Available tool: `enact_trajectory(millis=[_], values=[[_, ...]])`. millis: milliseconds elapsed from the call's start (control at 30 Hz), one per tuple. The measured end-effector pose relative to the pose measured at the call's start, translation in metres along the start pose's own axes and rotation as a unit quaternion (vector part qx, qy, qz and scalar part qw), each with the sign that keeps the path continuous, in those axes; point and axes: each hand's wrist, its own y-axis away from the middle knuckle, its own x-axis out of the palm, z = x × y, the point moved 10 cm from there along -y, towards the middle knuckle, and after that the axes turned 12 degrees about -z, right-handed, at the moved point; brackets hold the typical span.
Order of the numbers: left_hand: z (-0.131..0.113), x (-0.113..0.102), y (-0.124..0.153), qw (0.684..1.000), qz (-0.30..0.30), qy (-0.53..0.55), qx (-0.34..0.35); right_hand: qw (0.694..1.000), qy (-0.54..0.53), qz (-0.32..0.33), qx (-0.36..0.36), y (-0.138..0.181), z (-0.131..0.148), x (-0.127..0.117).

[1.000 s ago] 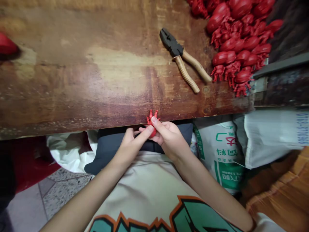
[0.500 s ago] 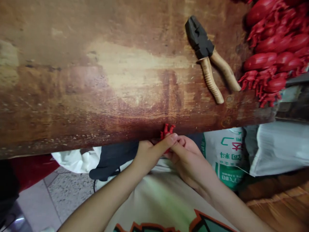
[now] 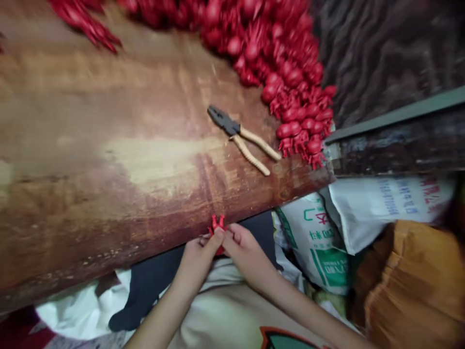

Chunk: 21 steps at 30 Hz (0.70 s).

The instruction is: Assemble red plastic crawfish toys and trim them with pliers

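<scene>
A small red plastic figure with claw-like legs (image 3: 218, 227) is pinched between the fingertips of my left hand (image 3: 196, 261) and my right hand (image 3: 247, 252), just below the front edge of the wooden table (image 3: 109, 145). My fingers hide its lower part. Both hands are close to the table edge and do not rest on it. Farther up the table lie combination pliers (image 3: 236, 133) with black jaws and tan ridged handles. Beyond them is a large heap of similar red figures (image 3: 290, 82).
A white woven sack with green print (image 3: 312, 242) and a white sack with blue print (image 3: 385, 203) lie to the right, beside orange-brown stacked material (image 3: 407, 276). A dark metal ledge (image 3: 399, 145) runs off the table's right end. A dark cushion (image 3: 152, 276) sits below the edge.
The view has swung and tilted, so the table edge slants and much more of the red heap shows. My hands stay together on the red figure, still just below the table edge.
</scene>
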Motion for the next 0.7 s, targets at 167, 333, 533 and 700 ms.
enact_trajectory(millis=[167, 333, 533, 700], values=[[-0.012, -0.001, 0.035, 0.999, 0.022, -0.025, 0.036, 0.858, 0.393, 0.071, -0.324, 0.038, 0.049, 0.006], [-0.022, 0.001, 0.063, 0.992, 0.028, 0.119, -0.016, 0.726, 0.471, -0.048, -0.498, 0.032, 0.132, -0.016], [-0.069, -0.016, 0.082, 0.938, 0.045, 0.345, -0.001, 0.627, 0.491, -0.200, -0.570, -0.057, 0.207, -0.037], [-0.093, -0.028, 0.111, 0.880, 0.142, 0.450, 0.051, 0.624, 0.487, -0.184, -0.583, -0.089, 0.199, -0.030]])
